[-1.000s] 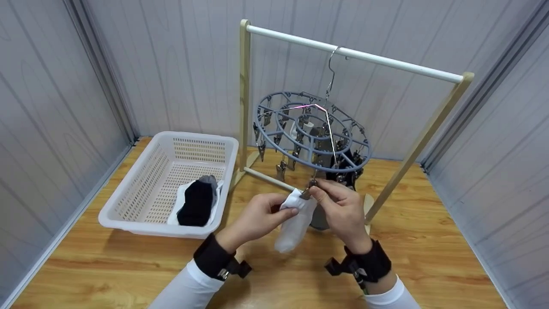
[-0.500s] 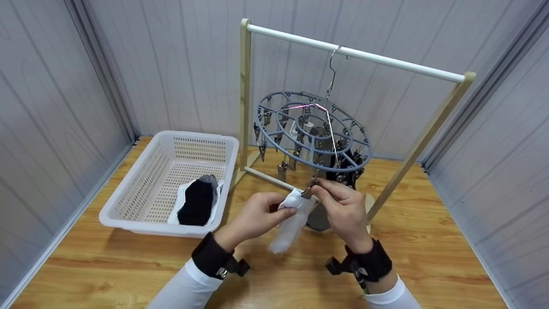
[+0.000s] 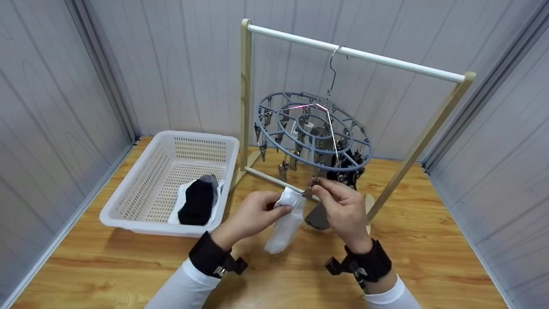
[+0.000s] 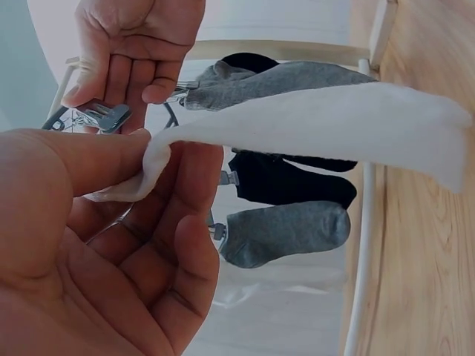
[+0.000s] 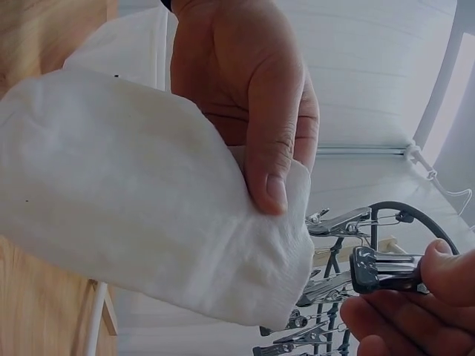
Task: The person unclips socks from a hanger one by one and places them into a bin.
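Observation:
My left hand [image 3: 256, 214] pinches a white sock [image 3: 286, 223] at its cuff between thumb and fingers, the toe hanging downward. In the right wrist view the sock [image 5: 141, 193] spreads broad across the picture, its cuff apart from the clip. My right hand [image 3: 345, 208] pinches a metal clip [image 5: 386, 268] by its handles, just right of the cuff. This clip dangles from the front rim of a round blue-grey drying hanger [image 3: 315, 165]. Other socks are clipped on it, among them a grey sock [image 4: 286, 233] and a black sock [image 4: 293, 182].
A white perforated basket [image 3: 105, 214] stands at the left, holding a black sock [image 3: 196, 204] with grey and white ones. The hanger hooks onto the white bar [image 3: 386, 61] of a wooden-legged rack. More metal clips [image 3: 283, 169] hang around the rings.
The white sock has shifted left with my left hand, and its cuff has come away from the clip it overlapped before. My right hand stays nearly in place on the clip.

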The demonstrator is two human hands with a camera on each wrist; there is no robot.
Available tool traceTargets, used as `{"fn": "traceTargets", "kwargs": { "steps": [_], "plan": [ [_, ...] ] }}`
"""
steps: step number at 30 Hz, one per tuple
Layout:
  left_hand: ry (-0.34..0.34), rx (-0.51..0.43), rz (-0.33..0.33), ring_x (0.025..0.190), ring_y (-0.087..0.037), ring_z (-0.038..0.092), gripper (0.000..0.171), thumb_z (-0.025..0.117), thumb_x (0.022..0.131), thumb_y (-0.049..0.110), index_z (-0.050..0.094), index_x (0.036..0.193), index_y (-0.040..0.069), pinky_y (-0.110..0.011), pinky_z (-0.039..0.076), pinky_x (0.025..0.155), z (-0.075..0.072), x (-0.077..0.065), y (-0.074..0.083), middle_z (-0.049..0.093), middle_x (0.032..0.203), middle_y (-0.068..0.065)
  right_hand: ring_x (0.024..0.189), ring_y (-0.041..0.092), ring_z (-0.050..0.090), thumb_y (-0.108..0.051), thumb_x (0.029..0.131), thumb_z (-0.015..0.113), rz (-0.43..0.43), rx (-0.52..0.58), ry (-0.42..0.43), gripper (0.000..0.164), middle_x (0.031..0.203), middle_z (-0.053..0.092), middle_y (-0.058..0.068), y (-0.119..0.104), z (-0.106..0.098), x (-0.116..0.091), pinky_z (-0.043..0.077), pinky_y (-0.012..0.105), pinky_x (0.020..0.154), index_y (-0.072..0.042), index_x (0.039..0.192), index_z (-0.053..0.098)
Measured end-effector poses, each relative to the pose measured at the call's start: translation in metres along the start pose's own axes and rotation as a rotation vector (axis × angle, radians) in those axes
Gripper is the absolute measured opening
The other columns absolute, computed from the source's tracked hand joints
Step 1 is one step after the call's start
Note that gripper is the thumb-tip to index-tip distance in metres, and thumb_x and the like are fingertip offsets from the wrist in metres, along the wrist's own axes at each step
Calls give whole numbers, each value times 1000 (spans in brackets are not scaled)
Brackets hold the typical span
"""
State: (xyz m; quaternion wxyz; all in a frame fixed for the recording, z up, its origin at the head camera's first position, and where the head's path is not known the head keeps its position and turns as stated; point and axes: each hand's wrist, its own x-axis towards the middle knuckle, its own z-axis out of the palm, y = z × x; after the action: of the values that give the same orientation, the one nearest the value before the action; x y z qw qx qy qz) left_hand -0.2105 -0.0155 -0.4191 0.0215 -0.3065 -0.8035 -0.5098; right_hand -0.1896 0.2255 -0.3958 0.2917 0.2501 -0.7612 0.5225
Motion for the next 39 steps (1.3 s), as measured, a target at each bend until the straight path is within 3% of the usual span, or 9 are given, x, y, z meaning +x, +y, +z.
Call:
{"fn": "traceTargets", "kwargs": {
  "steps": [10, 18, 22, 31, 35, 39],
  "plan": [
    [7, -20, 1, 67, -4, 52, 17, 78, 106, 17, 76, 94, 6, -24, 46, 62, -2, 0, 2, 58, 77, 9, 110, 24, 78, 2, 99, 81, -22, -6, -10, 30, 125, 80, 18, -1, 4, 1, 61, 27, 93, 4, 130, 79],
    [12, -27, -11, 68, -5, 55, 15, 78, 107, 18, 78, 98, 5, -24, 48, 62, -5, 0, 1, 64, 80, 7, 113, 31, 77, -3, 95, 87, -182, -258, 24, 38, 124, 81, 14, -8, -1, -1, 57, 27, 102, 2, 131, 79],
    [20, -22, -9, 68, -5, 55, 16, 78, 107, 19, 78, 97, 6, -24, 48, 62, -7, 0, 0, 64, 80, 7, 109, 31, 78, -1, 94, 87, -293, -307, 52, 34, 119, 82, 13, -15, -7, 0, 57, 30, 103, 1, 127, 81],
    [62, 36, 14, 63, -3, 44, 28, 80, 106, 21, 67, 83, 10, -24, 40, 59, -13, -1, -2, 48, 71, 10, 90, 35, 78, 0, 96, 78, -511, -234, 223, 13, 101, 82, 16, -26, -17, 13, 59, 31, 96, 5, 107, 84],
    [65, 16, -3, 64, -5, 47, 25, 80, 106, 21, 69, 86, 10, -24, 42, 60, -16, -2, -1, 50, 73, 9, 95, 41, 76, -5, 98, 78, -517, -284, 313, 18, 104, 81, 21, -23, -23, 17, 57, 32, 102, 8, 109, 83],
    [70, -22, -24, 68, -7, 52, 21, 80, 106, 21, 74, 91, 7, -24, 47, 61, -20, -2, 1, 58, 77, 7, 108, 44, 72, -2, 94, 80, -468, -340, 342, 25, 115, 79, 24, -16, -28, 20, 52, 36, 111, 8, 116, 80]
  ]
}}
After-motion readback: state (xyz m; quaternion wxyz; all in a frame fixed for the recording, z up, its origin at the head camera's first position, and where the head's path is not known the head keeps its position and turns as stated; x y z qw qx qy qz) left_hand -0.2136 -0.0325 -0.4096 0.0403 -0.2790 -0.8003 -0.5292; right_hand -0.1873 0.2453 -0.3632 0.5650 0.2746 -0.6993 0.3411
